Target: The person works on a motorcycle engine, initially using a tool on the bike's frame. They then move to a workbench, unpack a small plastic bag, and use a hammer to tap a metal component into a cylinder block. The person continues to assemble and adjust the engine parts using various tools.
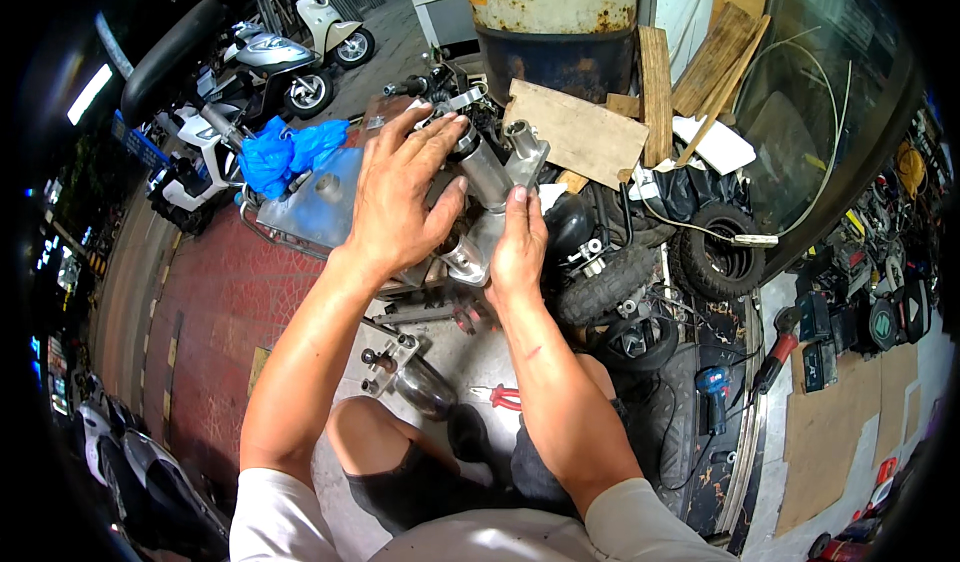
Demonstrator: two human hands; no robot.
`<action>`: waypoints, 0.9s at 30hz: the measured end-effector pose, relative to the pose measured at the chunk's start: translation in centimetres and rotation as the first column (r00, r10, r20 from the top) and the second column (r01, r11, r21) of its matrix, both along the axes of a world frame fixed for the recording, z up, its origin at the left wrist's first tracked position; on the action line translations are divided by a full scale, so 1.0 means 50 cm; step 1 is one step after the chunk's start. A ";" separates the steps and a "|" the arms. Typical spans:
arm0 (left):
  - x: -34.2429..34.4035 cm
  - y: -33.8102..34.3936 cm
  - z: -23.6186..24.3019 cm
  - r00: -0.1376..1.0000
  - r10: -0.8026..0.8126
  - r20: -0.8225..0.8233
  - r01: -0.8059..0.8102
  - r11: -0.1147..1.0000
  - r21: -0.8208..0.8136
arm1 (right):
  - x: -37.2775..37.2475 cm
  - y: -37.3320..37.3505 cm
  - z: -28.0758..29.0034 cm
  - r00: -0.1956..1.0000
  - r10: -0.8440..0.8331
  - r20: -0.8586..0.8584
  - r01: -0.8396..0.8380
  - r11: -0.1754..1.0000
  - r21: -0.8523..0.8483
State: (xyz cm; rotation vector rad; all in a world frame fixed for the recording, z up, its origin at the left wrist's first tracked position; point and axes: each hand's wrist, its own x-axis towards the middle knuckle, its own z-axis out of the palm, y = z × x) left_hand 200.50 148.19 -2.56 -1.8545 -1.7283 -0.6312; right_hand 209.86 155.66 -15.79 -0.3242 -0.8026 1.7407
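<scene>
A silver metal casting with upright tubes (487, 177) is held up in front of me. My right hand (517, 247) grips its near right side, the thumb pressed along the metal. My left hand (400, 192) lies over the left part, fingers stretched out and slightly spread, their tips close to the dark-ringed top of the thick tube. Whether the left palm touches the casting is hidden. Below, on the floor between my legs, lies another metal part with a rounded polished body (425, 387). Beside it are red-handled pliers (497, 396).
A metal-topped stand (325, 197) with blue plastic gloves (285, 157) is at left. A rusty drum (555, 37), wood boards (580, 132) and tyres (715, 262) crowd the far side. A blue power tool (713, 397) and a red-and-black tool (778, 352) lie right. Scooters (290, 67) stand far left.
</scene>
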 end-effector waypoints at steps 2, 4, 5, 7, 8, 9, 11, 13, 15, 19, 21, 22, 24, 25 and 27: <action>-0.005 0.003 -0.002 1.000 -0.003 -0.017 0.003 1.000 0.011 | -0.004 0.004 -0.003 1.000 0.006 -0.025 -0.007 1.000 -0.020; -0.003 0.005 -0.005 1.000 0.004 -0.021 -0.004 1.000 0.017 | -0.004 0.005 -0.007 0.997 0.022 -0.070 -0.025 0.999 -0.047; -0.002 0.007 -0.008 1.000 0.006 -0.030 -0.005 0.999 0.037 | 0.006 0.001 0.000 0.997 0.063 -0.046 -0.065 0.997 -0.041; -0.004 0.013 -0.011 1.000 0.005 -0.008 -0.005 0.999 0.044 | 0.000 0.002 -0.004 0.996 0.050 -0.072 -0.052 0.998 -0.029; -0.002 0.019 -0.009 1.000 0.000 0.001 0.000 0.999 0.047 | -0.002 0.005 -0.003 0.996 0.038 -0.086 -0.040 0.999 -0.023; 0.000 0.024 -0.008 0.999 0.031 -0.016 -0.030 0.998 0.054 | -0.003 0.007 -0.003 0.993 0.038 -0.109 -0.042 0.998 -0.035; 0.003 0.033 -0.004 0.994 0.097 -0.053 -0.093 0.993 0.067 | -0.005 0.004 -0.001 0.997 0.020 -0.073 -0.022 0.999 -0.024; -0.002 0.036 -0.010 0.993 0.116 -0.020 -0.114 0.990 0.087 | -0.005 0.002 0.004 0.999 0.001 -0.038 0.000 1.000 0.009; -0.015 0.042 -0.019 0.995 0.031 0.091 -0.042 0.991 0.125 | -0.004 -0.001 0.006 0.997 0.043 -0.065 -0.044 0.999 -0.013; -0.027 0.048 -0.031 0.986 -0.022 0.166 -0.004 0.988 0.154 | 0.003 0.001 0.005 0.985 0.133 -0.108 -0.137 0.990 -0.030; -0.025 0.049 -0.026 0.989 -0.019 0.147 -0.001 0.991 0.136 | 0.002 0.001 0.010 0.990 0.100 -0.095 -0.103 0.994 -0.024; -0.023 0.049 -0.020 0.991 -0.012 0.131 -0.003 0.993 0.117 | -0.001 0.003 0.013 0.996 0.054 -0.068 -0.054 0.998 -0.009; -0.021 0.045 -0.020 0.993 0.012 0.115 -0.021 0.996 0.083 | -0.004 -0.001 0.016 0.999 0.020 -0.042 -0.020 1.000 0.009; -0.021 0.046 -0.020 0.993 0.023 0.113 -0.032 0.997 0.071 | -0.002 -0.001 0.016 0.999 0.029 -0.044 -0.029 1.000 0.012; -0.021 0.047 -0.017 0.993 0.023 0.111 -0.031 0.997 0.070 | 0.002 0.008 0.008 0.996 0.090 -0.024 -0.090 0.996 -0.012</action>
